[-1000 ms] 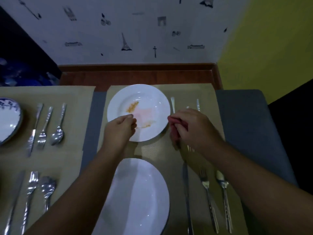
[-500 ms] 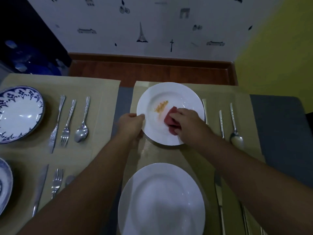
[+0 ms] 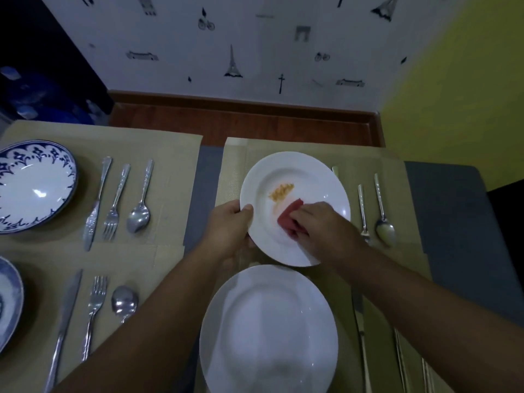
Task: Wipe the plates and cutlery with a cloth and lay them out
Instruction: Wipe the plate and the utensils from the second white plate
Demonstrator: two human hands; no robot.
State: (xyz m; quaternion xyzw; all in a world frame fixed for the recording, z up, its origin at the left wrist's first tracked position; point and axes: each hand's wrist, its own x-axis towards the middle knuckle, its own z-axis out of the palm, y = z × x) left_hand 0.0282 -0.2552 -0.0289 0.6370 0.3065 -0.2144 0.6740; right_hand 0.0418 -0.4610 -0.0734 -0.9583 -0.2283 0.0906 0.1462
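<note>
A white plate [image 3: 317, 180] with an orange food smear [image 3: 281, 191] lies on the far tan placemat. My left hand [image 3: 229, 231] grips its left rim, thumb on top. My right hand [image 3: 323, 231] holds a red cloth [image 3: 289, 219] and presses it onto the plate just below the smear. A second white plate [image 3: 269, 330] sits nearer to me, partly under my forearms. To the right of the smeared plate lie a knife tip [image 3: 335, 171], a fork [image 3: 362, 208] and a spoon [image 3: 383, 219].
On the left placemats are a blue-patterned bowl [image 3: 34, 185] with a knife [image 3: 96, 205], fork [image 3: 114, 205] and spoon [image 3: 140, 202], then another patterned dish [image 3: 8, 302] with a knife [image 3: 63, 324], fork [image 3: 93, 310] and spoon [image 3: 124, 303]. More cutlery [image 3: 361, 336] lies at lower right. A wooden ledge and wall stand behind.
My right hand brought the red cloth from beside the plate onto its surface and is rubbing lower on it. My left hand closed on the plate's rim.
</note>
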